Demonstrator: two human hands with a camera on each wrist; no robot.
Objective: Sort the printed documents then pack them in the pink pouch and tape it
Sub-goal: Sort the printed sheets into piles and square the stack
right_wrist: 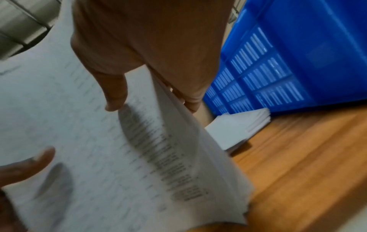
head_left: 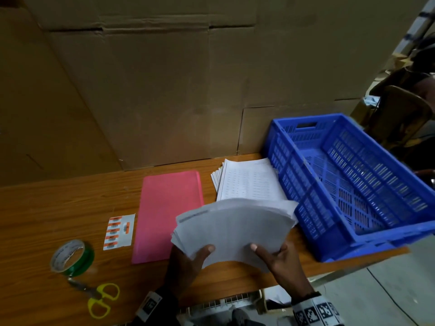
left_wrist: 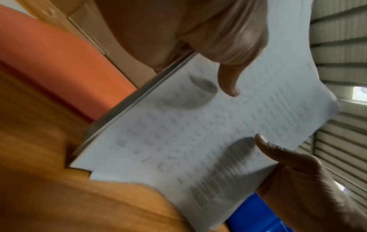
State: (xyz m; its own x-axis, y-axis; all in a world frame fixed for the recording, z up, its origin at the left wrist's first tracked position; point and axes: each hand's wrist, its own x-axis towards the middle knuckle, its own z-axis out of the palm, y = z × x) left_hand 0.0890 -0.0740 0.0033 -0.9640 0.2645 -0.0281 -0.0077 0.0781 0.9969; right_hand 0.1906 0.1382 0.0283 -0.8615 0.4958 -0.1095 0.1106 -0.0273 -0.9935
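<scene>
Both hands hold a stack of printed documents (head_left: 235,229) raised above the wooden table (head_left: 58,208), its top curling away from me. My left hand (head_left: 195,257) grips the lower left edge, thumb on the front sheet. My right hand (head_left: 275,255) grips the lower right edge the same way. The left wrist view shows the printed stack (left_wrist: 198,133) between both thumbs. A second pile of printed sheets (head_left: 249,182) lies flat behind it. The pink pouch (head_left: 167,215) lies flat to the left of the held stack. A green tape roll (head_left: 71,258) stands at the front left.
A blue slotted crate (head_left: 353,184) fills the right end of the table and overhangs its edge. Yellow-handled scissors (head_left: 98,300) lie near the front edge below the tape. A sheet of orange labels (head_left: 118,231) lies between tape and pouch. A cardboard wall (head_left: 164,90) stands behind.
</scene>
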